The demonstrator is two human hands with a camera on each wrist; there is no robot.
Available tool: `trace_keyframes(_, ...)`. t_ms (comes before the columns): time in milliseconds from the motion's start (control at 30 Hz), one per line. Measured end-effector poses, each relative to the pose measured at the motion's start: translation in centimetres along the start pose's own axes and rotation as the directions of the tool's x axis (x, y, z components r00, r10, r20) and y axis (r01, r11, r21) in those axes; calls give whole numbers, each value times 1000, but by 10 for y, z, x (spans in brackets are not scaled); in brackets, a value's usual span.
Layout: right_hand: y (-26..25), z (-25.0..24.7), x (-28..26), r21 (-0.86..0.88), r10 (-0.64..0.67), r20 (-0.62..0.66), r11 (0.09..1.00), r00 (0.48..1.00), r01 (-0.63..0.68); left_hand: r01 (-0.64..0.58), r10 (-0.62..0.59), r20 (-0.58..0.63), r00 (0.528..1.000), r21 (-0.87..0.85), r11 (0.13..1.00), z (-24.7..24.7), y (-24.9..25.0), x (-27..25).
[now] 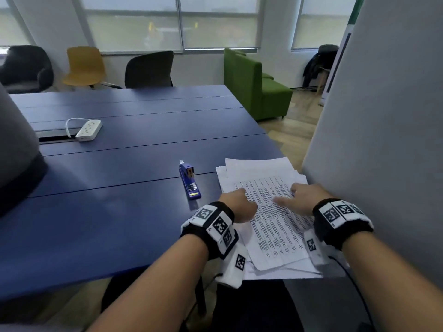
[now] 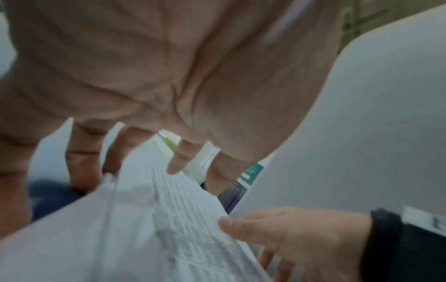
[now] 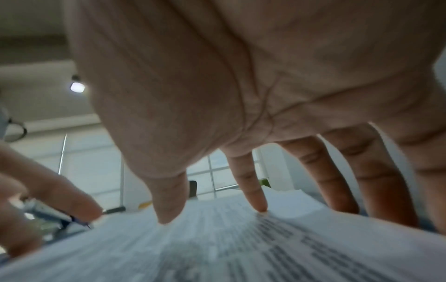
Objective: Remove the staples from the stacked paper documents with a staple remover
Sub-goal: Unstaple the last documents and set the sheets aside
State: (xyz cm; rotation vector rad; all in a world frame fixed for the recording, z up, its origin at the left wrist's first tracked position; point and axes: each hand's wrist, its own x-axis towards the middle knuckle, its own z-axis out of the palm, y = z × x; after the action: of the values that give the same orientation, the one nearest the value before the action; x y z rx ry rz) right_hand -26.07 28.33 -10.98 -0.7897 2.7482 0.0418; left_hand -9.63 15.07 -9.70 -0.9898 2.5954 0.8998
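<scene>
While my left hand (image 1: 239, 207) and right hand (image 1: 300, 198) lie with relaxed, spread fingers pressing on the stacked papers (image 1: 271, 226) at the near right corner of the blue table (image 1: 107, 212), neither grasps anything. Just left of the papers, a blue stapler-like tool (image 1: 189, 180) lies untouched. Farther back sits a white power strip (image 1: 88, 130).

A blue table (image 1: 124, 149) made of long boards carries everything. At its near right corner lies a loose stack of printed paper documents (image 1: 271, 226), some sheets jutting past the near edge. Just beside the stack, toward the left, a blue stapler (image 1: 189, 180) lies on the boards. Well apart, nearer the far left, a white power strip (image 1: 88, 130) rests beside a dark cable slot (image 1: 56, 138)
</scene>
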Motion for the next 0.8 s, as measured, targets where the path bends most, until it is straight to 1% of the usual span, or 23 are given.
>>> trace_keyframes(167,0,7,-14,6,-21,-49,1000,999,21,39,-40,-9,999,-37,999,3,16,-3)
trace_keyframes(233,4,5,-19,18,-28,-47,999,999,29,57,-57,-2,998,-51,997,5,19,-3)
trace_keyframes(400,7,-2,-23,19,-48,-42,999,998,49,147,-153,-38,988,-115,982,-1,17,-2)
trace_keyframes(467,6,-5,-24,19,-52,-34,998,998,53,168,-171,-18,985,-110,980,3,19,1)
trace_keyframes(533,6,-8,-24,11,-54,-36,998,998,54,190,-192,-11,981,-69,979,11,21,6)
trace_keyframes(600,5,-8,-23,23,-62,-29,998,998,62,228,-230,-32,973,-38,973,18,21,10)
trace_keyframes(667,5,-8,-23,39,-66,-24,997,998,67,278,-281,-52,958,-58,959,24,21,13)
trace_keyframes(733,5,-6,-23,43,-67,-30,997,997,69,295,-301,-65,951,-93,951,25,20,14)
trace_keyframes(800,5,-6,-24,37,-76,-34,996,997,77,284,-294,-83,952,-110,952,20,18,13)
